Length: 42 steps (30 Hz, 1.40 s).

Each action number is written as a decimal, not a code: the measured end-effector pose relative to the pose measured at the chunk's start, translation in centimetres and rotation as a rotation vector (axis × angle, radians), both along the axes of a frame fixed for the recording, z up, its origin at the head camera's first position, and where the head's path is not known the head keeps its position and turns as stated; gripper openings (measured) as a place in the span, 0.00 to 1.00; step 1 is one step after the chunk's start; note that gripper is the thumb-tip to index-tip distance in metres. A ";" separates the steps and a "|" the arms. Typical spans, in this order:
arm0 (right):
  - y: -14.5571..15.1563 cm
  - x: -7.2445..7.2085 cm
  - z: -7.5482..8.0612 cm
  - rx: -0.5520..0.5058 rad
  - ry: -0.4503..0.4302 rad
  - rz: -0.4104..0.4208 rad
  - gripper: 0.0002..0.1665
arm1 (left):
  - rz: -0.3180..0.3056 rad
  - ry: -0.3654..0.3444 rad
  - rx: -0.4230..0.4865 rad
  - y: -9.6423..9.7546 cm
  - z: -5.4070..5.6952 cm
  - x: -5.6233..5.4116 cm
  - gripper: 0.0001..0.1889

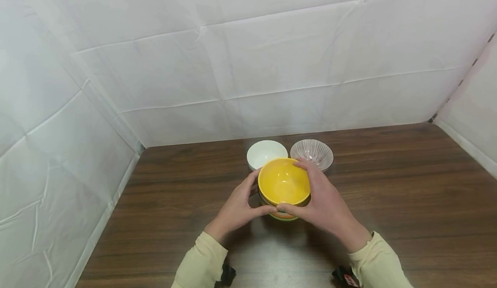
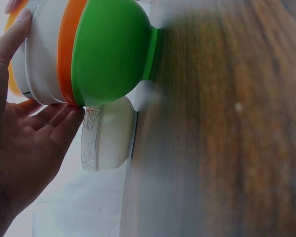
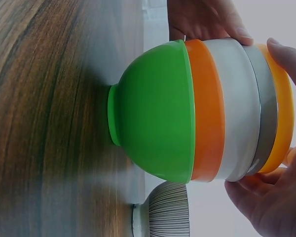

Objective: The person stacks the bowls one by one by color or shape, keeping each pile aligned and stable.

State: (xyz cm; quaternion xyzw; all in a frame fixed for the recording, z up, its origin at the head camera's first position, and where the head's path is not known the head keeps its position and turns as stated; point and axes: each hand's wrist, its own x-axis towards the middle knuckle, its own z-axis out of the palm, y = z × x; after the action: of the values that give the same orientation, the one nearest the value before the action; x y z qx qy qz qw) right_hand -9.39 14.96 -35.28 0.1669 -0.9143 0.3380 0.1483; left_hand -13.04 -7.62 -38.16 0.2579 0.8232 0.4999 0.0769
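Several nested bowls stand in a stack between both hands: a green bowl (image 3: 155, 113) at the bottom, then an orange bowl (image 3: 207, 113), a white bowl (image 3: 237, 108), a grey bowl (image 3: 268, 116), and a yellow bowl (image 1: 283, 182) on top. The left hand (image 1: 240, 204) grips the upper stack from the left, thumb in front and fingers round the side. From the right, the right hand (image 1: 328, 199) holds the yellow bowl, its thumb at the front rim and a finger at the back rim. The two thumb tips nearly meet at the front.
Behind the stack, a white bowl (image 1: 267, 152) stands at the left and a striped bowl (image 1: 312, 153) at the right. The brown wooden table (image 1: 174, 201) ends at a white sheet wall (image 1: 272, 63) at the back, with more sheeting at both sides.
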 end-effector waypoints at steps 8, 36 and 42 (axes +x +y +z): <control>0.1 0.0 -0.1 -0.005 0.004 0.008 0.59 | 0.000 0.007 0.006 0.1 0.0 0.0 0.49; 0.4 -0.1 -0.1 0.016 -0.011 0.021 0.61 | -0.007 0.015 0.016 0.1 -0.1 0.0 0.49; 0.5 -0.2 -0.1 0.021 -0.005 0.023 0.61 | -0.007 0.007 0.013 0.1 0.0 0.0 0.49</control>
State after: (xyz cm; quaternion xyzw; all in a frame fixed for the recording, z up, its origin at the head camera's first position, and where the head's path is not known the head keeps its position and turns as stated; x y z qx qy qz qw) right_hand -9.57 15.47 -35.34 0.1781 -0.9162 0.3303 0.1404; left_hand -13.04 -7.53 -38.15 0.2631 0.8192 0.5041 0.0740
